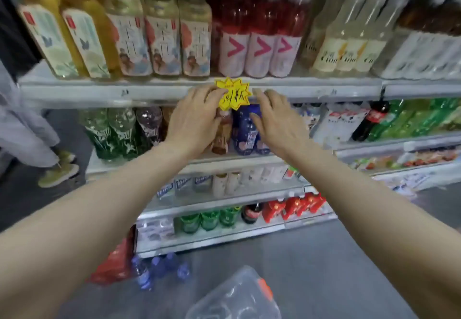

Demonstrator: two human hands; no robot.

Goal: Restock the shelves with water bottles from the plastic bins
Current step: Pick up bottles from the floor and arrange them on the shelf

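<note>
1. Two things sit nearest on the floor: a clear plastic bin (237, 296) and loose water bottles (159, 268) by the shelf foot.
2. Open grey floor (336, 256) lies between them.
3. Left hand (194, 121) touches the yellow price tag (233, 93) on the shelf edge (99, 91); right hand (277, 121) is spread over a blue bottle (245, 129), gripping nothing.

clear plastic bin (237, 298) cut off below, star tag (233, 93) writing blurred

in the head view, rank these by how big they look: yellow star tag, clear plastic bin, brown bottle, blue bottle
1. clear plastic bin, largest, though it is nearest the camera
2. and 3. blue bottle and brown bottle: both partly hidden by hands, so unranked
4. yellow star tag, smallest
</note>
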